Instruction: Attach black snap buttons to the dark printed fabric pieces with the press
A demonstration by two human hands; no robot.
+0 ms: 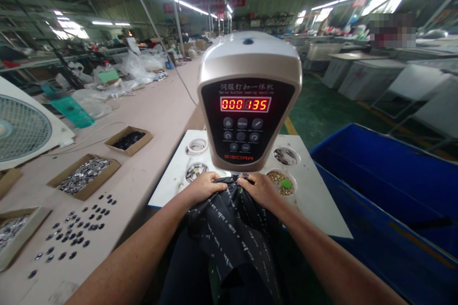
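Observation:
Black fabric with white printed lettering [232,233] hangs from both hands down over my lap. My left hand [205,185] is closed on its upper left edge, fingers bunching the cloth. Opposite it, my right hand [260,188] pinches the upper right edge. Both hands are close together, just under the head of a button sewing machine [248,64], whose red display reads 000135. The machine's working point is mostly hidden behind the fingers and the head. Around the hands lies the white machine table [322,209], with round wells of small metal parts.
On the left bench [143,133] lie loose dark buttons [77,231], a box of silvery buttons [84,176], a box of black pieces [129,140] and a white fan [25,124]. A blue bin [386,167] stands at right. A green-topped piece [286,184] sits in a well of brassy parts.

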